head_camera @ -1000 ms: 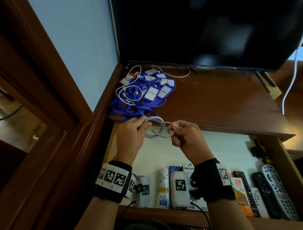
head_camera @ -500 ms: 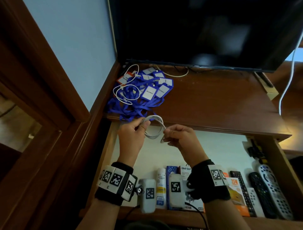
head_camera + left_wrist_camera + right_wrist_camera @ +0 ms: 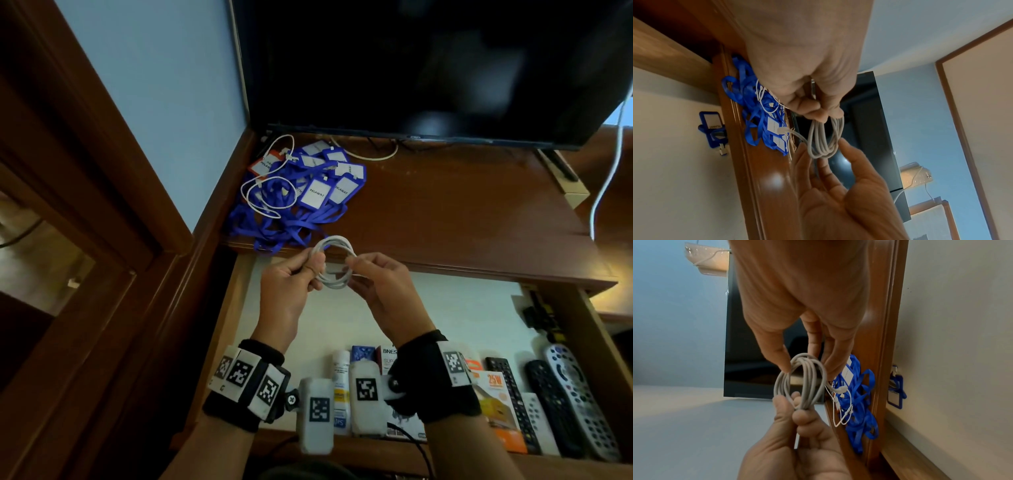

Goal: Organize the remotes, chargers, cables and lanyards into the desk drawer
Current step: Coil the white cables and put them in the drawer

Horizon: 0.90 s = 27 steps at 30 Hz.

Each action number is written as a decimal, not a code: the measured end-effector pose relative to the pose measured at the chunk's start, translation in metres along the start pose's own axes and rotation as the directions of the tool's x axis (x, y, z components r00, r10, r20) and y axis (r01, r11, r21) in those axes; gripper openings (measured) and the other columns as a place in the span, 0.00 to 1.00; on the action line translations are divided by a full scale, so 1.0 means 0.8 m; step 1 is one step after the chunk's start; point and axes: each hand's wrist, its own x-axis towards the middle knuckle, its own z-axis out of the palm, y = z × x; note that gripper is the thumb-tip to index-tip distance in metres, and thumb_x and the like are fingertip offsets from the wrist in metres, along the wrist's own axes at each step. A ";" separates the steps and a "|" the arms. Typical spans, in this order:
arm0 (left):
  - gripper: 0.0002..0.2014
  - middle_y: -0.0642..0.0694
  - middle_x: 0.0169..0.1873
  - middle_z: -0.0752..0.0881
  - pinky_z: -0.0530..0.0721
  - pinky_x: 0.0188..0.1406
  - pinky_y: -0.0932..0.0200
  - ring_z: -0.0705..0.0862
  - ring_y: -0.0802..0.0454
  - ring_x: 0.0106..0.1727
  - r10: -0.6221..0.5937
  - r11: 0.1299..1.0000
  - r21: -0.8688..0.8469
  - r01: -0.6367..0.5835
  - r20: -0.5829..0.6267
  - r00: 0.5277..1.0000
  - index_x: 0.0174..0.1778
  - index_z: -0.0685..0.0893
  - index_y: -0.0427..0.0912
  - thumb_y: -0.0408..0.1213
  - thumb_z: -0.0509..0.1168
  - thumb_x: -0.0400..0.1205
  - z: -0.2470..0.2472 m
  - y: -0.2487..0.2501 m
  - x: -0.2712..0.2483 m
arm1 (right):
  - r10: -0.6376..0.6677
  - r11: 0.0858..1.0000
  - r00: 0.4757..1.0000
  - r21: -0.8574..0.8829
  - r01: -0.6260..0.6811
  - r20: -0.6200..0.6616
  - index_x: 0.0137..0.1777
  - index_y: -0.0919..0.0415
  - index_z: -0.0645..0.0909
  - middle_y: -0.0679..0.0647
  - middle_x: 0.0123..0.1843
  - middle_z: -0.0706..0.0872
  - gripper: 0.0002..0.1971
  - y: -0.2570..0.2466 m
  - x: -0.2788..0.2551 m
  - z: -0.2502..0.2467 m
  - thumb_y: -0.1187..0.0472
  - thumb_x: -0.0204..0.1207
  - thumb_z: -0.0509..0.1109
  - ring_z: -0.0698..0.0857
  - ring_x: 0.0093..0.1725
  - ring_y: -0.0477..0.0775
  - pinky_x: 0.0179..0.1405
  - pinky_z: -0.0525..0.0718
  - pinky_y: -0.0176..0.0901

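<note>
A coiled white cable (image 3: 335,260) hangs in the air over the open drawer (image 3: 462,308), just in front of the desk's front edge. My left hand (image 3: 313,270) grips the coil's left side between thumb and fingers, as the left wrist view (image 3: 822,113) also shows. My right hand (image 3: 352,265) pinches the coil's right end, its thumb and fingers on either side of the loops (image 3: 807,365). One plug end of the cable (image 3: 782,129) sticks out loose. On the desktop behind lies a pile of blue lanyards (image 3: 301,198) with a thin white cable (image 3: 267,195) on top.
Several remotes (image 3: 579,394) and charger boxes (image 3: 496,404) line the drawer's near edge. A blue badge holder (image 3: 712,128) lies deep in the drawer. A dark TV (image 3: 428,68) stands at the desk's back, and a white cord (image 3: 613,164) hangs at right.
My hands have drawn closer together and my right hand has shifted its pinch along the coil. The loops now sit tighter and rounder between both hands.
</note>
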 end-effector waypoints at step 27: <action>0.08 0.49 0.34 0.88 0.82 0.43 0.61 0.84 0.54 0.39 -0.210 0.966 -0.115 0.230 0.162 0.964 0.41 0.87 0.39 0.31 0.64 0.83 -0.007 0.005 -0.007 | -0.031 0.979 0.978 0.206 -0.012 0.205 0.36 0.65 0.71 0.62 0.31 0.82 0.09 -0.001 -0.016 -0.001 0.76 0.65 0.67 0.84 0.31 0.56 0.34 0.85 0.44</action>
